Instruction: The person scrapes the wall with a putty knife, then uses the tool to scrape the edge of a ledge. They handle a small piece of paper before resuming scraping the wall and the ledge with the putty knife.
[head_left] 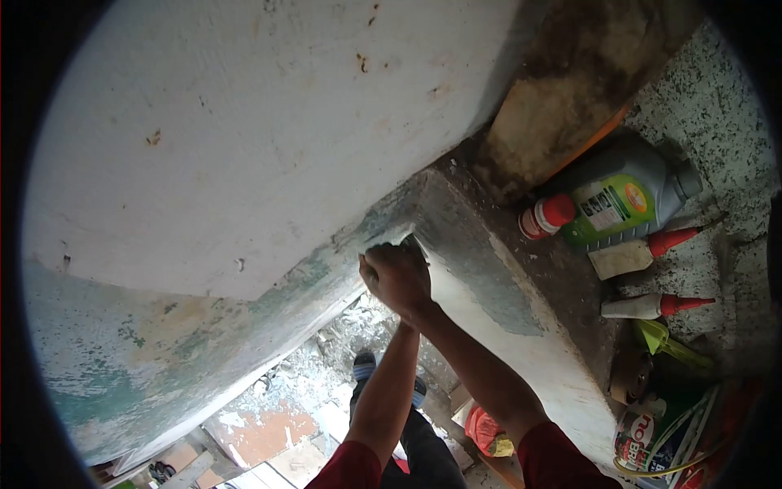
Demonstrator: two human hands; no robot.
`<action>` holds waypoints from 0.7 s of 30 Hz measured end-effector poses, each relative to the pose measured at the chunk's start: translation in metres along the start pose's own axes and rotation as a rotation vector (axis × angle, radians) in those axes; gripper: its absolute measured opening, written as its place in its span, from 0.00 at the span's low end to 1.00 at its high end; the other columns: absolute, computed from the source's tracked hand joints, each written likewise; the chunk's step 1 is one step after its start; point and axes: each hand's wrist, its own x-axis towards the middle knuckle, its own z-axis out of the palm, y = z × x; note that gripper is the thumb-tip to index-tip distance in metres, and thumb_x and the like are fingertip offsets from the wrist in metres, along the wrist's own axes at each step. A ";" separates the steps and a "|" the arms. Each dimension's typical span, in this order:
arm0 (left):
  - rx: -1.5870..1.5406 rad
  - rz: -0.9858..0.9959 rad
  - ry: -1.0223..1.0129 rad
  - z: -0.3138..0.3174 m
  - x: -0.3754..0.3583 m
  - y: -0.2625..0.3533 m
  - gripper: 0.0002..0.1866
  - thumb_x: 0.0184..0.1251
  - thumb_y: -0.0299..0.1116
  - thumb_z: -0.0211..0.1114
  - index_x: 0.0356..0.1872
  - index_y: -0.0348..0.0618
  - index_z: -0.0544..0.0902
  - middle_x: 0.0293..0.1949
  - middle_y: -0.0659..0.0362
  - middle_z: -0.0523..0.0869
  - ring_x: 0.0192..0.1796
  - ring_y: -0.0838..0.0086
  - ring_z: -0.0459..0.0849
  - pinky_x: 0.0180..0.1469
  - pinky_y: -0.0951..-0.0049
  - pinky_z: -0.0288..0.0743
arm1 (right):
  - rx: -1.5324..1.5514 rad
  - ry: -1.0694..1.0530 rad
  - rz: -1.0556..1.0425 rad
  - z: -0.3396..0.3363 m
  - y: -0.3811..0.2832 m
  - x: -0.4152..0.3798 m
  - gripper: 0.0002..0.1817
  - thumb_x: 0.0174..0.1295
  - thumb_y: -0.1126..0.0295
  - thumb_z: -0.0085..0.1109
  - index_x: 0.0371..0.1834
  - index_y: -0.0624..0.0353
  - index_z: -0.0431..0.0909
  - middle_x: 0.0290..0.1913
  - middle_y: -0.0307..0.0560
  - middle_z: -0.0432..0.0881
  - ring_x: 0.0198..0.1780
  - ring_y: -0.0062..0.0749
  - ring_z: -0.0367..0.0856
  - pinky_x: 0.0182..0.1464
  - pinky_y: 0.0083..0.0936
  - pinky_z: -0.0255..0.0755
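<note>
Both my arms reach forward to the inside corner where two walls meet. My right hand [397,275] is closed in a fist against the peeling paint near that corner. A small dark flat piece [416,247] shows just past its knuckles; its kind I cannot make out. My left forearm [389,399] runs up to the same spot, and the left hand is hidden under or behind the right one. Around the hands the left wall [195,187] is white above with flaking green below. Grey patches mark the right wall [497,285].
On the ledge at right lie a grey bottle with a green label [623,200], a red-capped small bottle [547,216], two red-nozzled bottles [643,254] [656,306] and a tin [639,440]. Paint flakes cover the floor [281,407] by my feet. A red bag [485,430] sits below.
</note>
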 end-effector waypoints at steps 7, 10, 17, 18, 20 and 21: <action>-0.040 0.010 -0.009 0.002 -0.005 -0.001 0.11 0.63 0.35 0.52 0.36 0.36 0.69 0.31 0.54 0.75 0.34 0.71 0.73 0.38 0.74 0.68 | -0.116 -0.208 -0.111 -0.016 -0.005 -0.004 0.06 0.40 0.70 0.55 0.13 0.46 0.69 0.16 0.36 0.71 0.25 0.30 0.74 0.42 0.41 0.58; -0.051 0.010 -0.019 0.003 -0.005 -0.005 0.11 0.63 0.34 0.52 0.39 0.35 0.69 0.33 0.54 0.75 0.35 0.70 0.74 0.39 0.74 0.69 | -0.052 -0.048 -0.073 -0.011 -0.007 -0.001 0.08 0.39 0.71 0.56 0.13 0.47 0.66 0.15 0.36 0.69 0.24 0.31 0.71 0.43 0.39 0.59; -0.256 -0.072 -0.078 0.002 -0.001 -0.008 0.13 0.63 0.32 0.52 0.44 0.34 0.68 0.36 0.54 0.75 0.38 0.70 0.74 0.41 0.75 0.71 | -0.026 0.020 -0.019 0.015 0.017 -0.014 0.15 0.42 0.77 0.57 0.11 0.54 0.59 0.14 0.43 0.62 0.20 0.41 0.65 0.49 0.39 0.65; -0.393 -0.108 -0.103 0.000 -0.007 -0.006 0.13 0.63 0.31 0.52 0.45 0.34 0.68 0.37 0.53 0.75 0.39 0.70 0.74 0.42 0.75 0.71 | -0.063 0.023 -0.081 0.009 0.011 -0.010 0.13 0.43 0.75 0.57 0.12 0.54 0.61 0.14 0.42 0.64 0.21 0.40 0.66 0.48 0.41 0.63; -0.729 -0.228 -0.165 -0.004 -0.026 -0.002 0.14 0.63 0.31 0.52 0.47 0.34 0.67 0.38 0.53 0.75 0.39 0.70 0.75 0.42 0.75 0.71 | -0.131 0.005 -0.174 -0.013 -0.002 -0.020 0.10 0.44 0.71 0.58 0.15 0.54 0.65 0.16 0.41 0.66 0.23 0.36 0.68 0.46 0.45 0.59; -0.915 -0.303 -0.213 -0.009 -0.037 0.001 0.15 0.63 0.30 0.52 0.48 0.34 0.67 0.38 0.53 0.75 0.40 0.70 0.75 0.43 0.76 0.72 | -0.095 -0.018 -0.187 -0.023 -0.007 -0.029 0.11 0.43 0.72 0.59 0.15 0.55 0.64 0.16 0.41 0.67 0.24 0.36 0.68 0.47 0.45 0.60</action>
